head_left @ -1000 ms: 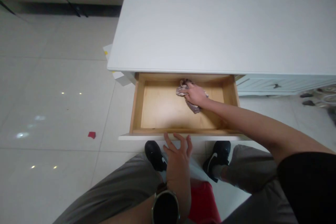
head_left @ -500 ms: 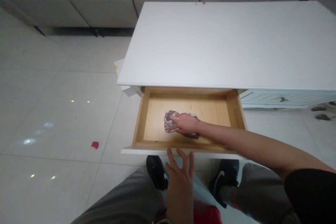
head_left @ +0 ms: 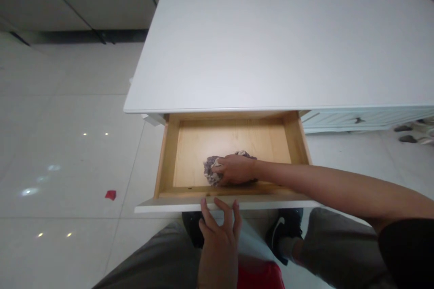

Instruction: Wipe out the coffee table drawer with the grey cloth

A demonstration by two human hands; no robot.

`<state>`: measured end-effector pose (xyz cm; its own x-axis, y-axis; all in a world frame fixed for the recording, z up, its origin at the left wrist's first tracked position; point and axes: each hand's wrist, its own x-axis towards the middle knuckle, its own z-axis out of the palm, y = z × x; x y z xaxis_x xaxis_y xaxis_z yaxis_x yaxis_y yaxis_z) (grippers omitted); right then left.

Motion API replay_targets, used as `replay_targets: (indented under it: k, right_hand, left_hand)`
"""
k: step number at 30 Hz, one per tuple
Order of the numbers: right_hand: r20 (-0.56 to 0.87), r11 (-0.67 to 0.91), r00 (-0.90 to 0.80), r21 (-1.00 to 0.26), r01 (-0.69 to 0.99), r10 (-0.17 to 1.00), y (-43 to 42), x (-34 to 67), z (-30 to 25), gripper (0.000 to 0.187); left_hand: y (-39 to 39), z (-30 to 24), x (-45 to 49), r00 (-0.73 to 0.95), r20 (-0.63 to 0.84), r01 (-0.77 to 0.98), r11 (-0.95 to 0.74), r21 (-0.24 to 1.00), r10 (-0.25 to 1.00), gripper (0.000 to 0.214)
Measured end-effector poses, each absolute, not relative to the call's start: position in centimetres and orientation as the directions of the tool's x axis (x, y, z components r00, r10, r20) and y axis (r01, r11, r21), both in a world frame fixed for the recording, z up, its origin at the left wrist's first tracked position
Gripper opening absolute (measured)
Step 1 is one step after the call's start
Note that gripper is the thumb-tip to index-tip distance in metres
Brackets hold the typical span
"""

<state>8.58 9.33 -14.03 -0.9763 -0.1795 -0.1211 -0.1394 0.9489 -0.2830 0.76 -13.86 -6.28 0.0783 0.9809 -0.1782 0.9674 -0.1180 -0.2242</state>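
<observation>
The white table and its open wooden drawer keep their place. The right hand, closed on the crumpled cloth, has slid from 12 o'clock to the 6 o'clock edge, so the cloth has crossed the floor. The left hand, fingers spread, touches the drawer front. I can read no writing.
</observation>
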Motion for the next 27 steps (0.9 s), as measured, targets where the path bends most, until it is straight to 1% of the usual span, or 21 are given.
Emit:
replay_targets:
  k: [4, 8, 13, 16, 19, 21, 22, 23, 25, 26, 27]
  right_hand:
    - [-0.236, 0.938, -0.952, -0.328, -0.11, -0.194, 10.2, 12.5, -12.8, 0.028]
    - [-0.277, 0.929, -0.941, -0.361, -0.084, -0.193, 11.0, 16.2, -11.8, 0.023]
    - [-0.397, 0.905, -0.895, -0.425, -0.017, -0.204, 12.2, 20.7, -10.8, 0.027]
    - [-0.403, 0.894, -0.893, -0.448, 0.003, -0.199, 12.5, 22.4, -10.5, 0.026]
    - [-0.389, 0.899, -0.904, -0.437, 0.013, -0.176, 12.4, 22.8, -10.9, 0.023]
    - [-0.402, 0.911, -0.91, -0.405, 0.078, -0.101, 12.2, 22.7, -11.2, 0.023]
    - [-0.411, 0.916, -0.912, -0.373, 0.15, -0.018, 12.1, 22.7, -11.4, 0.026]
    - [-0.416, 0.911, -0.904, -0.328, 0.249, 0.097, 12.0, 22.7, -11.6, 0.029]
    - [-0.416, 0.852, -0.84, -0.233, 0.469, 0.348, 11.7, 22.8, -11.7, 0.036]
    - [-0.415, 0.806, -0.792, -0.195, 0.558, 0.447, 11.5, 23.0, -11.8, 0.04]
    - [-0.42, 0.764, -0.748, -0.171, 0.622, 0.515, 11.3, 23.2, -11.8, 0.043]
  left_hand:
    - [-13.6, -5.8, 0.7, 0.087, -0.184, 0.966, -0.128, -0.226, 0.979, 0.06]
    - [-13.3, -5.5, 0.7, 0.096, -0.187, 0.961, -0.14, -0.24, 0.978, 0.06]
    - [-13.2, -5.6, 0.2, 0.089, -0.213, 0.98, -0.123, -0.155, 0.973, 0.061]
    - [-13.2, -5.6, -0.2, 0.103, -0.255, 0.981, -0.14, -0.134, 0.962, 0.064]
    - [-13.0, -5.2, -0.3, 0.126, -0.261, 0.968, -0.176, -0.177, 0.957, 0.067]
    - [-12.9, -4.9, -0.2, 0.143, -0.24, 0.954, -0.199, -0.225, 0.96, 0.067]
    - [-12.8, -4.8, -0.2, 0.15, -0.227, 0.948, -0.204, -0.242, 0.962, 0.067]
    - [-12.8, -4.7, -0.1, 0.151, -0.214, 0.947, -0.203, -0.25, 0.965, 0.067]
    - [-12.7, -4.5, 0.0, 0.142, -0.195, 0.954, -0.187, -0.236, 0.97, 0.066]
    - [-12.7, -4.5, 0.0, 0.135, -0.189, 0.96, -0.175, -0.218, 0.973, 0.066]
    - [-12.7, -4.4, 0.0, 0.128, -0.182, 0.967, -0.163, -0.194, 0.975, 0.066]
